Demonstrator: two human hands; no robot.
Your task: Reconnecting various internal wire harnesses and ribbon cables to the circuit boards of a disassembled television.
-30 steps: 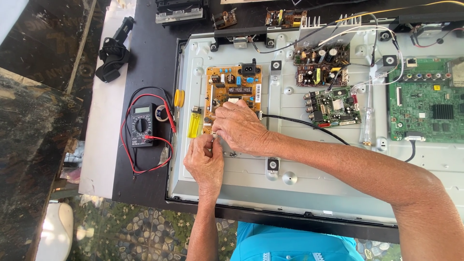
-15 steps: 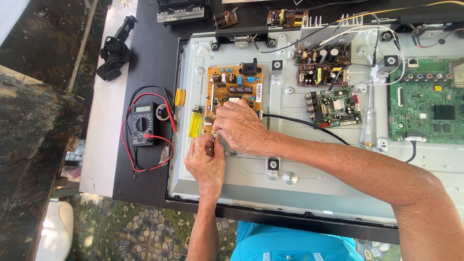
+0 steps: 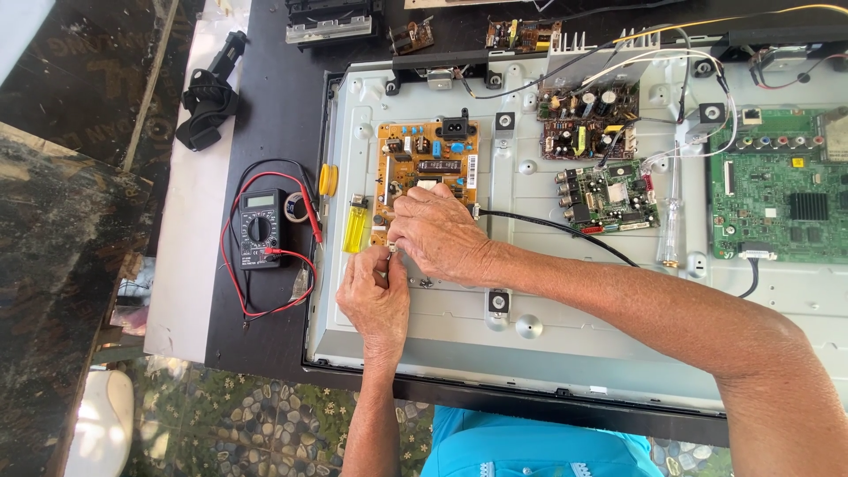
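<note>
At orange board [image 3: 428,168], hands [image 3: 415,265] unmoved.

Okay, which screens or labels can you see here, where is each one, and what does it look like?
Multimeter screen: left of the metal chassis, on the black tabletop; small grey rectangle on a black body with red leads.
White label: right edge of the orange circuit board, above the right hand; narrow upright strip.
Nothing else is clear enough to tell.
</note>
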